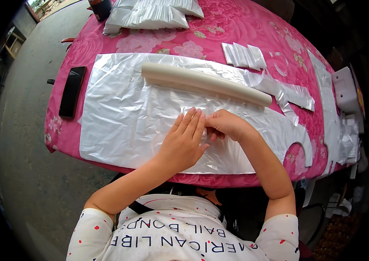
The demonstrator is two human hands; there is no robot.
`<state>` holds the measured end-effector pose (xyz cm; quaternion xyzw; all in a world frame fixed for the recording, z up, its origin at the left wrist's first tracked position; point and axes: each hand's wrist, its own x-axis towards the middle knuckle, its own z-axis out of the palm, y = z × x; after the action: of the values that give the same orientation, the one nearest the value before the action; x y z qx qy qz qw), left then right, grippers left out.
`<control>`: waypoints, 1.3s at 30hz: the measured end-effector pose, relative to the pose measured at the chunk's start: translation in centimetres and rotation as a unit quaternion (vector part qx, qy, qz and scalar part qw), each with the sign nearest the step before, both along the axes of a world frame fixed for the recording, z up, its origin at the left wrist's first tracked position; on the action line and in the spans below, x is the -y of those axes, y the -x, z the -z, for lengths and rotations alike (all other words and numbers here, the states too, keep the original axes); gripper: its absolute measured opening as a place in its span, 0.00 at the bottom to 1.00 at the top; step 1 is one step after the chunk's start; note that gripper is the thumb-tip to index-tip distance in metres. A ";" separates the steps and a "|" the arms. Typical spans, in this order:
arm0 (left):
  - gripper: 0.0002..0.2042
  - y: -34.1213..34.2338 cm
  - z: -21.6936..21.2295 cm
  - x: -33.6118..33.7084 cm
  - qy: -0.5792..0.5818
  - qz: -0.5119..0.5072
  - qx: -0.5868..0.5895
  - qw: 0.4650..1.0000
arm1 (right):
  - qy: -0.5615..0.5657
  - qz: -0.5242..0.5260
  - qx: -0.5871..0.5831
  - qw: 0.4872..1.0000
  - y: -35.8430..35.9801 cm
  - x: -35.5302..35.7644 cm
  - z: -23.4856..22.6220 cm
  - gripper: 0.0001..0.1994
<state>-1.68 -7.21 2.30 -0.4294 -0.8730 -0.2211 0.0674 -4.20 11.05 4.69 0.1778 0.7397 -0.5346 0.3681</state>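
A large sheet of thin white plastic film (119,108) lies spread on a table with a pink flowered cloth (228,26). My left hand (182,141) rests flat on the film, fingers together and pointing away from me. My right hand (224,125) sits just to its right, fingers curled and pinching the film. A cream-coloured cardboard tube (206,82) lies across the film beyond both hands.
A black phone (72,90) lies at the table's left edge. A stack of folded white plastic bags (149,15) sits at the far side, smaller folded pieces (244,55) at the right. Cut plastic strips (328,108) and a white box (346,89) lie far right. Grey floor (28,152) is to the left.
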 end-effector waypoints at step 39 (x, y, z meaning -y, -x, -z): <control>0.14 -12.3 2.6 14.3 -0.346 -0.226 0.721 0.557 | -0.341 -0.170 -0.510 0.771 -4.7 9.5 4.6 0.41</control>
<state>10.66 -21.47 -0.27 0.1407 -0.5549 -0.7195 -0.3932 0.48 1.59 0.08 -0.1360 0.9706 -0.1882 -0.0635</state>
